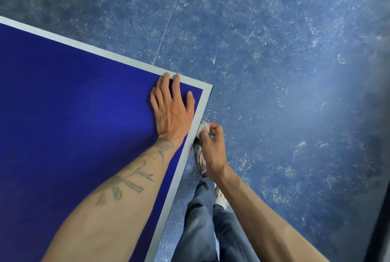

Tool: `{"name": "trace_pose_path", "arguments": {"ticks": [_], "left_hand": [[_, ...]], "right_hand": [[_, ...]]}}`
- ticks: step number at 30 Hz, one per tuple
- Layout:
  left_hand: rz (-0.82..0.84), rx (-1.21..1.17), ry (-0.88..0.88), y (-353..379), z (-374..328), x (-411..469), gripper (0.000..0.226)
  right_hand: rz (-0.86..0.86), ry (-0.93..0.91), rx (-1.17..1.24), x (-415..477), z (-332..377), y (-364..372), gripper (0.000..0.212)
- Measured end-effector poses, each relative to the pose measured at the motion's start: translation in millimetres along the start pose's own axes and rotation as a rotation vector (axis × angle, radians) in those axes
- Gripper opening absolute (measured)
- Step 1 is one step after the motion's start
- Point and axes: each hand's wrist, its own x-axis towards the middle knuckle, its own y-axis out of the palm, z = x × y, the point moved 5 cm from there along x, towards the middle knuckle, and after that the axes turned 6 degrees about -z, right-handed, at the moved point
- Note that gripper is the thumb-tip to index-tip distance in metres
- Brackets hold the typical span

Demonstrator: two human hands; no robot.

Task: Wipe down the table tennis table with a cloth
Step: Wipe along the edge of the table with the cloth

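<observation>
Working the side edge now, just short of the table's [63, 114] near corner [207, 88]: the right hand [211, 145] curls its fingers round a small bunched cloth [203, 127], pale and wadded, and holds it against the rim a little way back from that corner, toward the person. The cloth sits off the playing surface, down at the edge, which looks like the reason for the tight wad: a compact pad suits a narrow rim better than a loose sheet would. The left hand [172, 111] lies flat on the blue top just inside the corner, fingers straight and spread, two tips reaching the pale border line [126, 59]. It holds nothing, and I read it as a brace, steadying the body while the other arm rubs along the side. Back from the corner, on the mottled blue floor [274, 71], a perforated shoe [200, 160] and jeans [200, 219] stand close beside the edge, so the person is tucked in near the work. How much of the top is done, I cannot tell.
</observation>
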Motion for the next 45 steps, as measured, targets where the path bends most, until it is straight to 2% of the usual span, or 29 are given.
{"name": "trace_pose_path", "arguments": {"ticks": [6, 14, 17, 20, 22, 24, 27, 30, 32, 34, 36, 40, 43, 45], "left_hand": [[0.003, 0.018, -0.001, 7.7, 2.8, -1.6, 0.056], [0.047, -0.007, -0.017, 5.0, 2.6, 0.4, 0.059], [0.046, -0.023, -0.041, 5.6, 2.6, 1.4, 0.059], [0.011, -0.090, -0.064, 0.8, 7.0, 4.8, 0.053], [-0.038, -0.125, -0.189, -3.6, 18.1, 13.5, 0.048], [-0.103, -0.102, -0.423, -9.7, 36.4, 26.6, 0.046], [-0.161, -0.059, -0.699, -9.4, 65.1, 58.1, 0.051], [-0.173, 0.010, -0.842, -2.6, 86.5, 79.9, 0.054], [-0.168, 0.064, -0.882, 1.9, 91.2, 84.0, 0.056], [-0.171, 0.092, -0.883, 6.4, 90.8, 84.0, 0.057], [-0.189, 0.107, -0.880, 8.3, 92.4, 82.4, 0.057], [-0.198, 0.082, -0.879, 9.1, 93.0, 81.4, 0.057], [-0.194, 0.068, -0.890, 10.2, 94.8, 81.4, 0.058], [-0.181, 0.069, -0.896, 9.2, 95.2, 81.2, 0.059]], "right_hand": [[-0.045, -0.101, 0.012, 65.8, 92.7, 10.0, 0.006], [0.041, 0.001, -0.103, 57.2, 83.5, -1.1, 0.004], [0.114, -0.003, -0.224, 82.9, 109.4, -3.7, 0.004], [0.308, -0.067, -0.390, 109.6, 140.5, 3.4, 0.007], [0.487, -0.075, -0.579, 123.5, 157.0, 20.5, 0.006], [0.617, -0.077, -0.743, 132.7, 166.3, 47.5, 0.008], [0.729, -0.061, -0.795, 133.2, 170.7, 91.7, 0.006], [0.802, -0.036, -0.775, 131.3, 175.9, 104.6, 0.003], [0.843, -0.040, -0.849, 135.4, 177.9, 89.2, 0.001], [0.821, -0.066, -1.023, 141.9, 179.5, 65.8, 0.010], [0.829, -0.052, -1.096, 143.5, 178.2, 56.7, 0.010], [0.835, -0.124, -1.081, 147.9, 171.7, 113.9, 0.005], [0.906, -0.198, -1.059, 148.4, 168.5, 176.9, 0.010], [0.934, -0.208, -1.040, 145.9, 168.9, 187.6, 0.013]]}}
